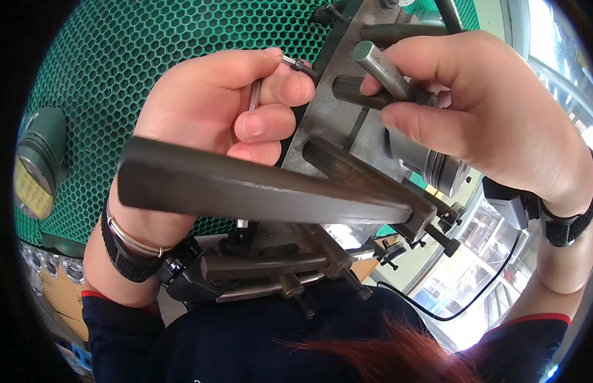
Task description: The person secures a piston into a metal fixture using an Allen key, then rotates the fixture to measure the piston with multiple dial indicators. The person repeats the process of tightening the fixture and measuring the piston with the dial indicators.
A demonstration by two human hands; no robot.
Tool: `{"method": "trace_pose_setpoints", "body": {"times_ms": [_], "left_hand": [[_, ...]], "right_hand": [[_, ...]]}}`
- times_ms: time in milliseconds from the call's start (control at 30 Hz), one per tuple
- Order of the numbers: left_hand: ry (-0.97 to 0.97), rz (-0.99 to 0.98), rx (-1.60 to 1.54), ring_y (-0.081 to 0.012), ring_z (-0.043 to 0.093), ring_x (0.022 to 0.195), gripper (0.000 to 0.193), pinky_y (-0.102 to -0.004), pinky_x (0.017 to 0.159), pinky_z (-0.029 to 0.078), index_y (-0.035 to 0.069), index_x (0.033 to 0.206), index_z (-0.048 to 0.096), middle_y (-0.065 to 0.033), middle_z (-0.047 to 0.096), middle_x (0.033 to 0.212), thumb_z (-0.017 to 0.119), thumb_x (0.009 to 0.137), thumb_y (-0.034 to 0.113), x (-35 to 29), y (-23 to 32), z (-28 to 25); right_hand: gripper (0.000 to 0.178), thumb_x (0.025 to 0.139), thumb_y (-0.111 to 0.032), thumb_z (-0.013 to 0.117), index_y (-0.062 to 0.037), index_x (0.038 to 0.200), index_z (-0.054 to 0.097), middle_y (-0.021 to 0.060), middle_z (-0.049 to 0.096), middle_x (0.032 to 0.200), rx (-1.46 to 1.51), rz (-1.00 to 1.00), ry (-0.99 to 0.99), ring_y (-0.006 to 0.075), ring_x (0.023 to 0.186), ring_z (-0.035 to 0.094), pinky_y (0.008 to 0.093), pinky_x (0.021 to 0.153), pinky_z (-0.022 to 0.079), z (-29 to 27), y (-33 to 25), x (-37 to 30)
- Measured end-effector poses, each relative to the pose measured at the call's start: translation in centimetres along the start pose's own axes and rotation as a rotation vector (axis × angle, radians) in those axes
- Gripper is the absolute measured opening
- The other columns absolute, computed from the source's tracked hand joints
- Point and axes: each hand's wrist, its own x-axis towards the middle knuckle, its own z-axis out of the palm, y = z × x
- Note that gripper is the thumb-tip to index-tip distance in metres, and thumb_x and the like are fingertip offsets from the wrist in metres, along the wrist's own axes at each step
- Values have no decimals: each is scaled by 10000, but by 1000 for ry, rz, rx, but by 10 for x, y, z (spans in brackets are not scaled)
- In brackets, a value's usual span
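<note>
Beside the fixture's [373, 131] left edge, a thin rod [255, 95] is held in the loosely curled left hand [213, 96], apparently for fine control. Above the fixture, a pin [387, 73] is gripped by the nearly closed right hand [475, 108], seemingly for steadiness.

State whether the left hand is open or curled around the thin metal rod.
Curled: the left hand has bent fingers, with the thin metal rod showing between them.

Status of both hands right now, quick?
Left hand: closed, holding a thin metal rod.
Right hand: fingers curled closed, gripping a round metal bar.
</note>
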Motion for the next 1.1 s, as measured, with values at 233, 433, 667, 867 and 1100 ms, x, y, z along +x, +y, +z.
{"method": "trace_pose_setpoints", "body": {"times_ms": [233, 433, 667, 867, 1100], "left_hand": [[160, 43, 337, -12, 360, 412, 329, -154, 301, 311, 0, 1145, 586, 24, 511, 679, 356, 1030, 206, -6, 1, 6], [484, 343, 1247, -31, 344, 429, 296, -167, 400, 312, 50, 1158, 599, 55, 440, 580, 397, 1027, 224, -5, -14, 11], [664, 721, 2104, -339, 575, 589, 163, -420, 535, 431, 36, 1016, 551, -145, 554, 660, 492, 976, 183, -3, -21, -23], [527, 1088, 2193, -357, 569, 540, 163, -450, 490, 443, 59, 898, 496, -136, 575, 598, 576, 914, 200, 15, -14, -48], [398, 570, 1676, -277, 516, 506, 174, -361, 487, 425, 55, 898, 486, -118, 512, 597, 494, 972, 212, 0, -6, -35]], "right_hand": [[212, 845, 14, 659, 18, 1051, 608, 35, 620, 826, 48, -10, -4, 82, 729, 543, 234, 656, 473, 1, 7, 0], [227, 833, -5, 670, 13, 1051, 611, 57, 619, 803, -2, -78, -10, 104, 708, 553, 246, 645, 474, -1, 9, 0], [251, 819, -39, 687, 8, 1054, 613, 94, 621, 783, -35, -104, -46, 145, 687, 570, 265, 641, 478, -8, 13, 8], [274, 806, -68, 702, 4, 1056, 614, 125, 622, 767, -71, -88, -56, 179, 670, 586, 281, 638, 481, -10, 22, 6], [496, 759, -195, 757, -33, 1189, 571, 188, 646, 1044, -204, -121, 341, 345, 931, 628, 373, 800, 493, -12, 36, -60]]}}
